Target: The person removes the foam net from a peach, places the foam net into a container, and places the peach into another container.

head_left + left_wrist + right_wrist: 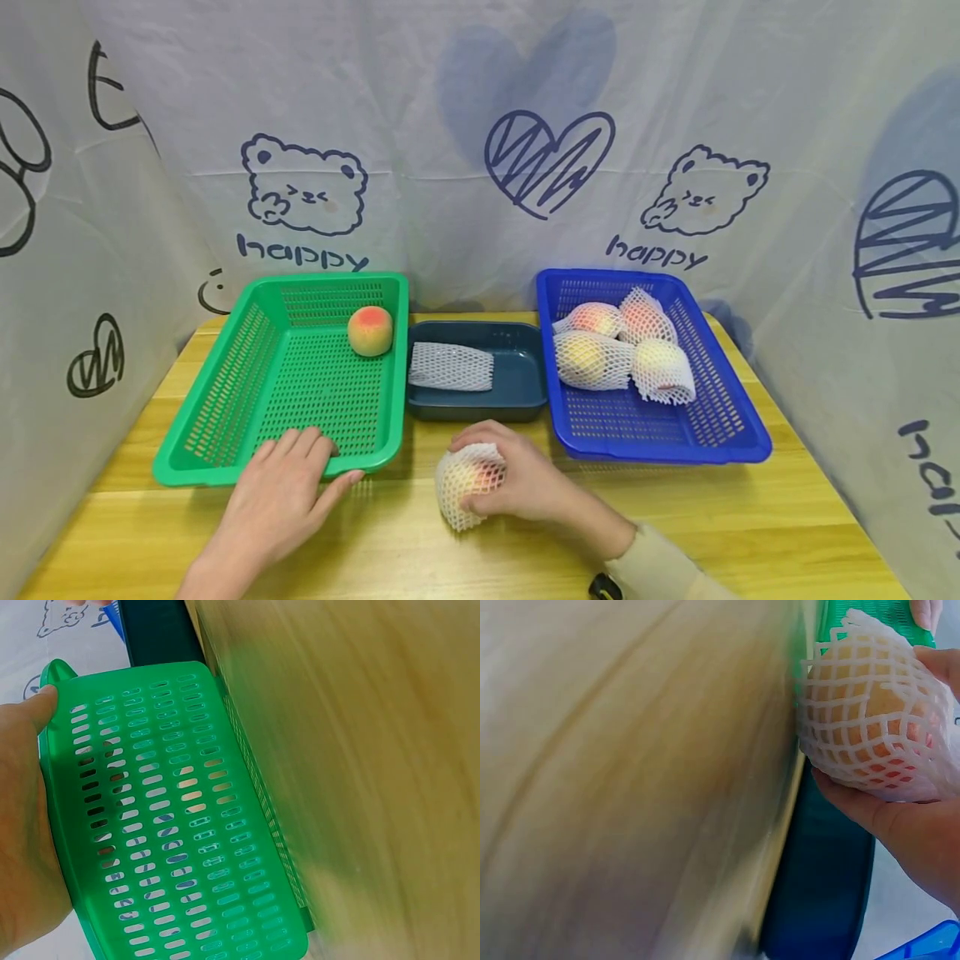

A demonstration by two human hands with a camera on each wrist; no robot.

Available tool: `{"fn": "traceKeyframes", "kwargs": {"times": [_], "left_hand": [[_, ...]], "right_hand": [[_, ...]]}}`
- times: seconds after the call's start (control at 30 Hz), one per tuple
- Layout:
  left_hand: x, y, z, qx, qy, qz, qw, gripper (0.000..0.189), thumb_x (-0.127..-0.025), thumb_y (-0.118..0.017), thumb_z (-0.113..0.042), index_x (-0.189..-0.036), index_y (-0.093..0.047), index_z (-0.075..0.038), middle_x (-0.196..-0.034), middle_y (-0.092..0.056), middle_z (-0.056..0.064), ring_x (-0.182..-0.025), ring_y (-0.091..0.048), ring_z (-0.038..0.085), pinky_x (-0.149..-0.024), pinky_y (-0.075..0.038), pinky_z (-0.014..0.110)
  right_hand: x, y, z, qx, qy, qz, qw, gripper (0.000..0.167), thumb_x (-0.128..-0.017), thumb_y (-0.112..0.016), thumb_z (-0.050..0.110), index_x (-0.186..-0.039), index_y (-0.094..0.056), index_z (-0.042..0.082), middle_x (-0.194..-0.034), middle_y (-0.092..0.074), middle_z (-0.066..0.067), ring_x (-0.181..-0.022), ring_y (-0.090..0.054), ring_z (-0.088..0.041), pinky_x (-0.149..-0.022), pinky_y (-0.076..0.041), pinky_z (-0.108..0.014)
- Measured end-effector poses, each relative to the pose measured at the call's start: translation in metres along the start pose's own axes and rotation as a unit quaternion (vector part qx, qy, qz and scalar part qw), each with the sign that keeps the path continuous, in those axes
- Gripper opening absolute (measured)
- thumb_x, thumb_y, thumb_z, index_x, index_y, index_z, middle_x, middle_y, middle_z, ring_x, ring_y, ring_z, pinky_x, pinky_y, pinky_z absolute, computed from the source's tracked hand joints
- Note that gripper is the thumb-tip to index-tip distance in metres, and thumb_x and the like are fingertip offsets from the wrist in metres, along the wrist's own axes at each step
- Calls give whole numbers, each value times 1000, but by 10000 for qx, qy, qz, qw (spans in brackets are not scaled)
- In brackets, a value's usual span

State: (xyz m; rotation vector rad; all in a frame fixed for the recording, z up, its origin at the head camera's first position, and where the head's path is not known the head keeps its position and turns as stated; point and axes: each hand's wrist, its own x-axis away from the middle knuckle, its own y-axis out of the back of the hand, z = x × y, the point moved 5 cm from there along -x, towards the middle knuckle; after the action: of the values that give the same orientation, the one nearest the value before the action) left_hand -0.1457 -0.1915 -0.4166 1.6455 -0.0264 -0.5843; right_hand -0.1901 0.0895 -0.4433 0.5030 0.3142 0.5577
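My right hand (pixel 525 479) holds a peach in a white foam net (pixel 468 483) above the table's near side, between the two baskets. In the right wrist view, thumb and fingers wrap opposite sides of the netted peach (pixel 870 712). The left hand (pixel 281 492) grips the front rim of the green basket (pixel 225 475), its fingers over the rim and the thumb along the outside. A bare peach (pixel 370 332) lies at the green basket's back right. Several netted peaches (pixel 588 360) sit in the blue basket (pixel 660 450) on the right.
Between the baskets stands a dark blue tray (pixel 517 375) with an empty white foam net (pixel 452 367) in it. A small black object (pixel 604 587) lies by the right sleeve (pixel 667 567). Printed white cloth (pixel 450 233) hangs behind the wooden table (pixel 390 550).
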Motion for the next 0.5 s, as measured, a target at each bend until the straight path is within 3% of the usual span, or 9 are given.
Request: {"fn": "traceKeyframes", "kwargs": {"times": [0.3,0.5], "left_hand": [[0,0,-1,2,2,30,10000,36,-98,-67,-52,-91,-57,-17,-90,-54,-3,-84,-51,20,-71,-38,34],[-1,-1,0,5,34,84,10000,36,-98,-66,-52,-92,-58,-17,-91,-54,-3,-85,-51,20,-71,-38,34]], "right_hand": [[3,2,-7,-47,-15,53,10000,62,-71,-95,21,-128,-69,21,-135,-62,6,-126,-58,-20,-109,-44,-48],[3,3,-6,79,-8,116,9999,73,-71,-97,28,-134,-65,18,-138,-62,4,-127,-58,-22,-111,-44,-48]]}}
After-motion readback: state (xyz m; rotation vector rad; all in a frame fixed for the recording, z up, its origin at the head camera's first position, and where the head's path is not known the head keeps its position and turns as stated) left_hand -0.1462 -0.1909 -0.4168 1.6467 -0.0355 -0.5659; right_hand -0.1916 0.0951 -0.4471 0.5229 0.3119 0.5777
